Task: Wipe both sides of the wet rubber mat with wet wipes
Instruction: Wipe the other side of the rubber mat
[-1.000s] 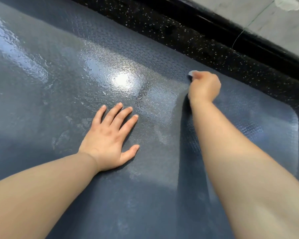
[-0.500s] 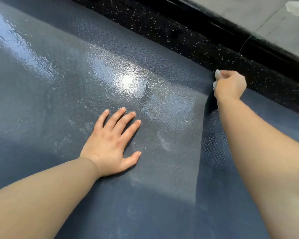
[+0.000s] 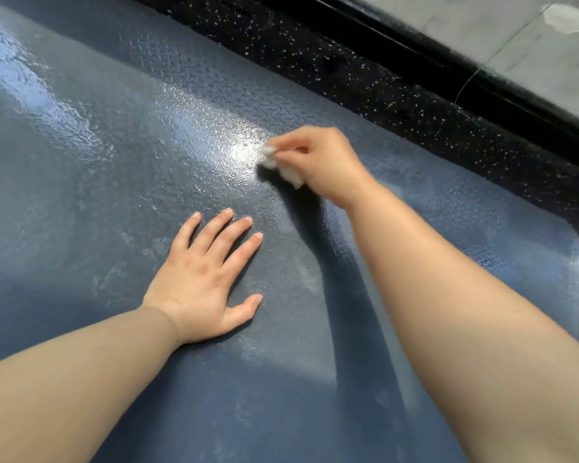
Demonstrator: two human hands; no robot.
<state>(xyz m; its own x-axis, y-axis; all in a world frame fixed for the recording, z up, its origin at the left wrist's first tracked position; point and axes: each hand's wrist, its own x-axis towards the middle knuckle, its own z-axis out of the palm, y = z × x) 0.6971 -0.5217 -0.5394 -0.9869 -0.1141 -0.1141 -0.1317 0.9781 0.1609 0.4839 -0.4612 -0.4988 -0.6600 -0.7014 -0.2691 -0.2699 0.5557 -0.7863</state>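
Note:
The dark blue-grey rubber mat (image 3: pixel 107 182) fills most of the view, textured and shiny with wet patches, one rounded corner at the right. My left hand (image 3: pixel 204 279) lies flat on the mat near the middle, fingers spread and straight. My right hand (image 3: pixel 321 162) is farther back, gripping a crumpled white wet wipe (image 3: pixel 281 165) and pressing it onto the mat beside a bright glare spot.
Beyond the mat's far edge runs a black speckled countertop (image 3: pixel 365 85). Behind it is a black ledge, then a grey tiled surface (image 3: pixel 482 25) with a white smear (image 3: pixel 569 18) at the top right.
My right hand has swept the wipe from the mat's far edge leftward and toward me, onto the glare spot. My left hand has stayed flat in place.

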